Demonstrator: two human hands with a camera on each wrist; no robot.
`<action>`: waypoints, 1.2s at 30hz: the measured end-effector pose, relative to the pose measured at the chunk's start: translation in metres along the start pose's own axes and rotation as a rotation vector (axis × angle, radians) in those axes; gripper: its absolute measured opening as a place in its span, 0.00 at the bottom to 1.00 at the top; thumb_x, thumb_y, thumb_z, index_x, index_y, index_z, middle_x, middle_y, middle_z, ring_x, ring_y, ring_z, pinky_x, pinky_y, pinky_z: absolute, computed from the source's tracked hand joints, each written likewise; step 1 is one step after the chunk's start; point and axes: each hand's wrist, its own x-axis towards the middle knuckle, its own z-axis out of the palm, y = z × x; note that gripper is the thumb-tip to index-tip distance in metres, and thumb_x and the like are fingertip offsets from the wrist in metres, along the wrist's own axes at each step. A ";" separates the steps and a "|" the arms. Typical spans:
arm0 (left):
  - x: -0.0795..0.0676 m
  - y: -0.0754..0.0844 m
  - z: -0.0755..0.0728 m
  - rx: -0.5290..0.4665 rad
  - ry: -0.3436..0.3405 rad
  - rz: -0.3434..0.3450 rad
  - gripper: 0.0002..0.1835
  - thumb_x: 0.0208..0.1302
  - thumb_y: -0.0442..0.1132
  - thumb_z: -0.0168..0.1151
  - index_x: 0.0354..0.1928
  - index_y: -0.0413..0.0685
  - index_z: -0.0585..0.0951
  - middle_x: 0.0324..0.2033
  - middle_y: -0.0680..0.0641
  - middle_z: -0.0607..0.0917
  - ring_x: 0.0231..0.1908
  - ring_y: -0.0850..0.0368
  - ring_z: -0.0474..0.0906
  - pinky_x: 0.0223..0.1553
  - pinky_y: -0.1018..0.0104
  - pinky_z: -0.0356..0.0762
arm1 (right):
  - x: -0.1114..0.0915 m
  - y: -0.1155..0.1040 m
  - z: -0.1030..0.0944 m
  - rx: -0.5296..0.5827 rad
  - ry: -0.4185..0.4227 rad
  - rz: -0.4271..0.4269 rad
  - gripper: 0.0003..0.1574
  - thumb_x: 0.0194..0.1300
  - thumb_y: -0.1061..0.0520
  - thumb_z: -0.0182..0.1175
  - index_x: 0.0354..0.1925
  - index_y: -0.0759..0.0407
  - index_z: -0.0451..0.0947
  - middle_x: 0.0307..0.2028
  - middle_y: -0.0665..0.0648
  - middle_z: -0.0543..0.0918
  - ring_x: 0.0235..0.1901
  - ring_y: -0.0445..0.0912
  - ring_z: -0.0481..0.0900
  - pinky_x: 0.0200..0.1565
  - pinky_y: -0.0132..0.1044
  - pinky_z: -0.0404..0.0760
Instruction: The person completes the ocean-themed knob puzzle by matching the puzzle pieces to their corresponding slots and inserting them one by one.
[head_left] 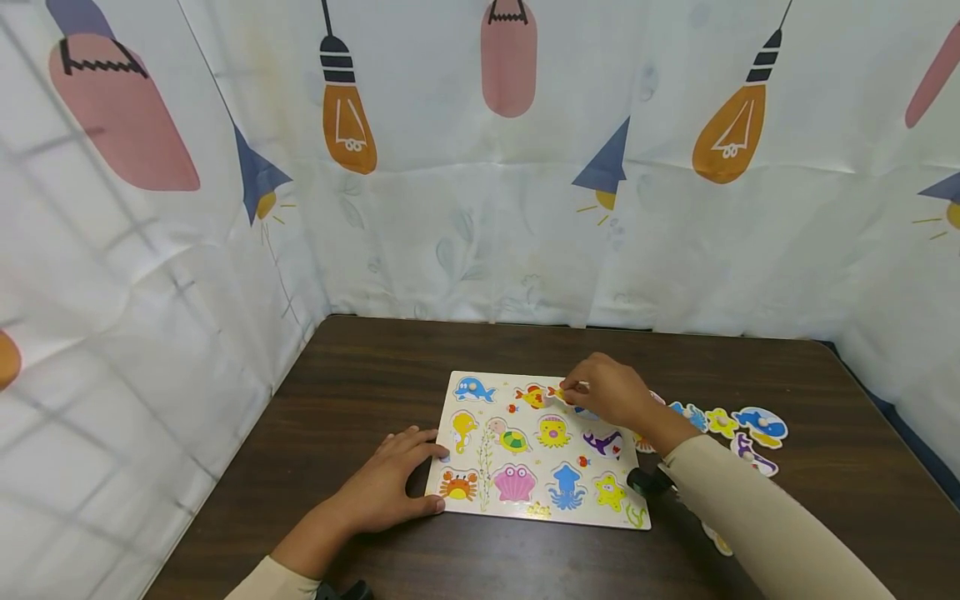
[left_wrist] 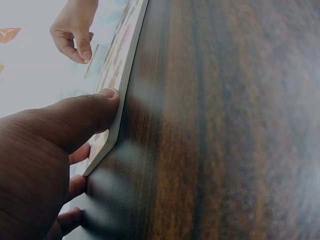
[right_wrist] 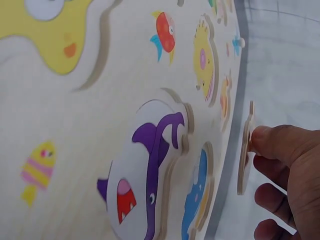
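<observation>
A white wooden peg puzzle board (head_left: 491, 462) with sea-animal pictures lies on the table. My left hand (head_left: 386, 483) rests at its near left corner, thumb tip (left_wrist: 111, 96) on the front edge and fingers along the left side. Over the far right part of the board, my right hand (head_left: 611, 392) pinches a thin wooden puzzle piece (right_wrist: 245, 155) between thumb and forefinger. That piece stands edge-on in the right wrist view; a red and yellow end of it shows in the head view. Below are a purple shark picture (right_wrist: 147, 165) and a blue whale picture (right_wrist: 196, 192).
Several loose pieces lie right of the board, among them a yellow flower-like piece (head_left: 722, 422), a blue one (head_left: 759, 425) and a purple one (head_left: 752, 455). My right forearm partly covers others. A patterned white curtain (head_left: 450, 233) hangs behind the dark wooden table (head_left: 375, 358).
</observation>
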 end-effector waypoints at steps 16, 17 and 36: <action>0.000 0.000 0.000 -0.002 0.000 0.003 0.34 0.56 0.60 0.75 0.63 0.58 0.78 0.70 0.45 0.71 0.74 0.36 0.57 0.73 0.33 0.47 | 0.017 -0.015 0.013 0.025 -0.049 0.019 0.07 0.64 0.49 0.73 0.41 0.44 0.92 0.38 0.41 0.84 0.42 0.42 0.76 0.41 0.40 0.81; 0.000 0.000 0.000 -0.004 0.000 0.003 0.34 0.56 0.60 0.75 0.63 0.58 0.78 0.70 0.45 0.71 0.74 0.36 0.57 0.73 0.33 0.47 | 0.018 -0.016 0.014 0.029 -0.053 0.022 0.06 0.64 0.49 0.73 0.41 0.44 0.92 0.38 0.41 0.84 0.42 0.42 0.76 0.42 0.41 0.81; 0.000 0.000 0.000 -0.002 0.003 0.007 0.34 0.56 0.61 0.75 0.62 0.59 0.78 0.70 0.45 0.71 0.74 0.36 0.58 0.73 0.33 0.48 | 0.031 -0.026 0.029 0.015 -0.066 0.037 0.05 0.66 0.47 0.72 0.40 0.42 0.91 0.38 0.42 0.82 0.41 0.41 0.75 0.44 0.43 0.80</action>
